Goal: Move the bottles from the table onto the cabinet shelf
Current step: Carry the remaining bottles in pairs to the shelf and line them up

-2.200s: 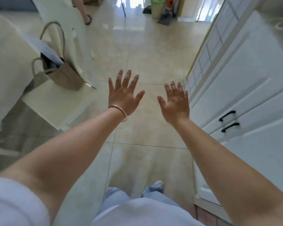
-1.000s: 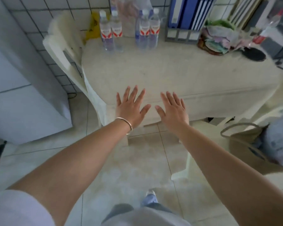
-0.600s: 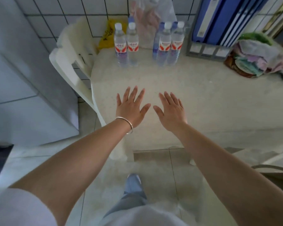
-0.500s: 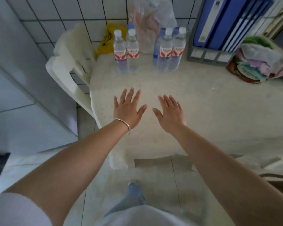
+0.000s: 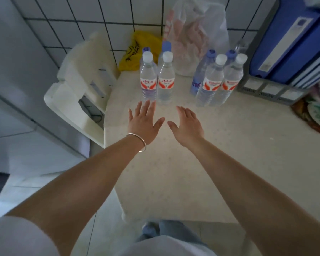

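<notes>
Bottles stand upright at the far side of the table (image 5: 229, 163), in two clusters: a left group (image 5: 156, 80) of four and a right group (image 5: 217, 80) of four, with a gap of bare tabletop between them. Compared with the frame half a second earlier, both hands are further over the table and nearer the bottles, and the bottles fill more of the view.

Left hand (image 5: 143, 122): palm down, fingers straight and spread, holding nothing. Its fingertips lie just short of the base of the left group. A bracelet (image 5: 139, 141) circles the wrist.

Right hand (image 5: 187, 124): palm down, fingers straight and slightly apart, holding nothing. It is below the gap between the groups.

Clearances: a white chair (image 5: 76, 93) sits against the table's left edge. A clear plastic bag (image 5: 196, 34) and a yellow bag (image 5: 137, 50) lie behind the bottles, against the tiled wall. Blue binders (image 5: 292, 39) in a grey rack stand just right of the right group. The tabletop between hands and near edge is bare.
</notes>
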